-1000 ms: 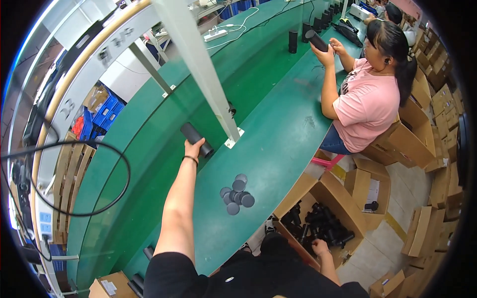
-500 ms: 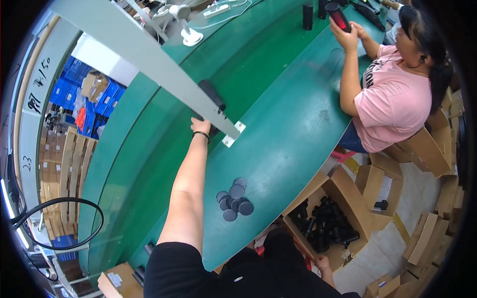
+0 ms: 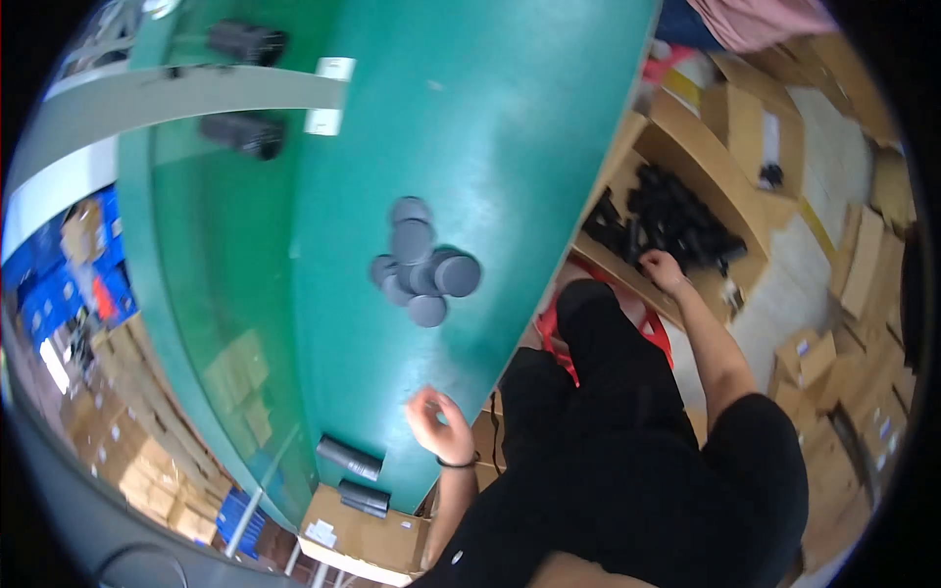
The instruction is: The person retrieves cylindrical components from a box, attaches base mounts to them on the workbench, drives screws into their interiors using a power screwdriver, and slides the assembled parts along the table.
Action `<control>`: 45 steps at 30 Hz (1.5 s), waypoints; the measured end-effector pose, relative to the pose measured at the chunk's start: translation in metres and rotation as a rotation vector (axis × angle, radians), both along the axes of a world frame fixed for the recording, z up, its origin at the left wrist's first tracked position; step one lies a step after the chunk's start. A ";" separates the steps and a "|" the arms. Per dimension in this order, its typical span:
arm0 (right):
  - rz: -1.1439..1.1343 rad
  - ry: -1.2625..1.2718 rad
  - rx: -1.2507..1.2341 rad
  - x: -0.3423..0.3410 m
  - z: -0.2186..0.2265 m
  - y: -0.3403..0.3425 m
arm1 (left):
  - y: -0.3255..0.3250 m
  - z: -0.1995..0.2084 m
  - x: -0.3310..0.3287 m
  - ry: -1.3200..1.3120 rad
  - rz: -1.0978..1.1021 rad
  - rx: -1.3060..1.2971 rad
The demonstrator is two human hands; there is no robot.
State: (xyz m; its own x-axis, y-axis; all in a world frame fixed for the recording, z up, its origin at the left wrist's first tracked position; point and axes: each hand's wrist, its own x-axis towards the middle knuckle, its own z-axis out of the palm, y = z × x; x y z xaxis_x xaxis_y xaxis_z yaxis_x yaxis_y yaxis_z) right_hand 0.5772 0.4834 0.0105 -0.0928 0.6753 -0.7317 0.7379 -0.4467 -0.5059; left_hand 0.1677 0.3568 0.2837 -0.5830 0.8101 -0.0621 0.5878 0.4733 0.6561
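Smeared by motion, my left hand (image 3: 438, 428) hovers over the near end of the green table (image 3: 392, 372). Its fingers curve loosely with a gap at the thumb, and I see nothing in it. Closest to it are a stack of dark grey round discs (image 3: 412, 242) and two black cylinders (image 3: 350, 457) at the table's end. My right hand (image 3: 665, 271) is at an open carton (image 3: 737, 186) full of black cylindrical parts (image 3: 678, 218). Its fingers are drawn together beside a part; whatever they hold is too small to make out.
A grey metal post (image 3: 196, 95) is fixed to the table. Two black cylinders (image 3: 242, 134) lie beside it on the green belt (image 3: 221, 206). A closed carton (image 3: 363, 529) is below the table's end. Further cartons (image 3: 814, 358) stand at the right; a red stool (image 3: 652, 338) is under me.
My view has swung down and to the right. My left hand has come back from the belt by the post to the table's near end. My right hand has moved over the carton's parts.
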 end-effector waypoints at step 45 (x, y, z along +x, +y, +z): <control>-0.629 -0.766 0.397 0.380 -0.243 -0.114 | 0.003 -0.263 0.329 -0.657 -0.539 -0.157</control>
State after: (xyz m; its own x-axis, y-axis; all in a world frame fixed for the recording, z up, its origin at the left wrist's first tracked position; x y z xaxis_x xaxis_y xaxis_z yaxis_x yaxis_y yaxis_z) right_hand 0.9575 0.3699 -0.2325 0.7468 0.6444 -0.1643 0.6149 -0.7632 -0.1985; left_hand 0.4964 0.3594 0.0209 0.0715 0.9195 -0.3865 0.2827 0.3529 0.8919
